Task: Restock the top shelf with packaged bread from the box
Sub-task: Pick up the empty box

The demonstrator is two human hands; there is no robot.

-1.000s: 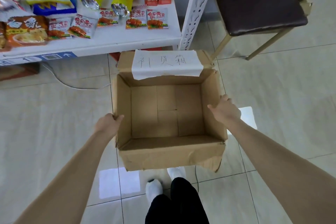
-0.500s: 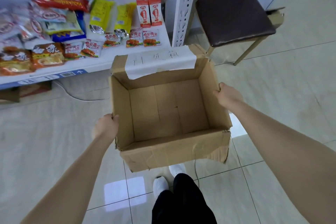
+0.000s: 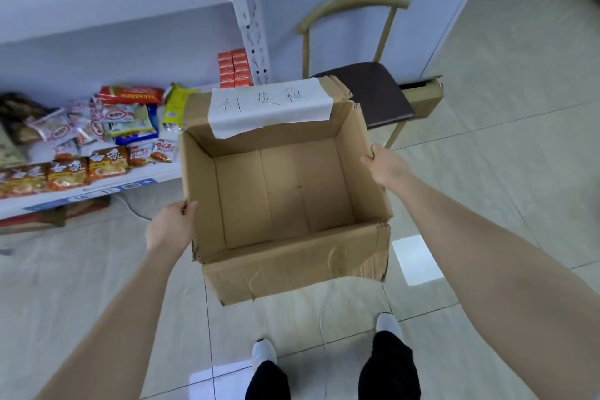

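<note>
Your left hand (image 3: 168, 228) grips the left wall of the cardboard box (image 3: 292, 265); your right hand (image 3: 387, 166) grips the right wall. The box appears clear of the floor (image 3: 506, 178).

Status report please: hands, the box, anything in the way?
Left hand grips the box by its left wall, right hand by the right. Box open, empty inside. Chair just beyond it, snack shelf to the left.

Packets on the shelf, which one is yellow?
The packet beside the far left corner of the cardboard box is the only yellow one in view; the others look red, orange, white or blue.
</note>
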